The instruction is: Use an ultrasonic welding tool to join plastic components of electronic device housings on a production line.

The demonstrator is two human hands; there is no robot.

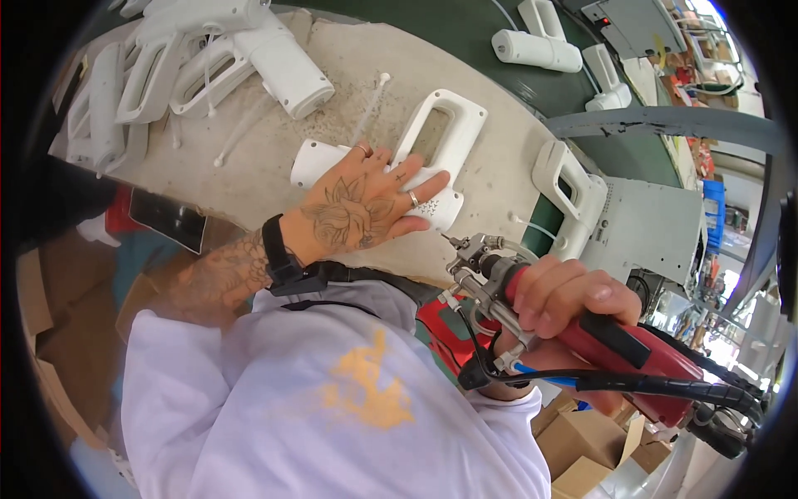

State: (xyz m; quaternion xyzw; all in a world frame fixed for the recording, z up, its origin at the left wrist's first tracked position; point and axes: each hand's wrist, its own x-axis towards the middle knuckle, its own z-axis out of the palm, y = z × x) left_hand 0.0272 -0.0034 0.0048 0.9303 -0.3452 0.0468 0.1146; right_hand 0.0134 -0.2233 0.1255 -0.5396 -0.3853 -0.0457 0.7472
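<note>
A white gun-shaped plastic housing lies on the worktable, its looped handle pointing away from me. My left hand, tattooed and ringed, rests over its barrel. The fingers reach across the barrel, with the thumb along the near side, and cover its middle. In my right hand is a red handheld power screwdriver with a black lever, metal fittings and trailing hoses. Its thin metal tip points at the barrel's right end, a small gap away. My right fingers are closed around the red body.
More white gun-shaped housings are piled at the far left. Thin white rods lie on the worktable. Another housing stands at its right edge, beside a grey metal box. Cardboard boxes sit below on the right.
</note>
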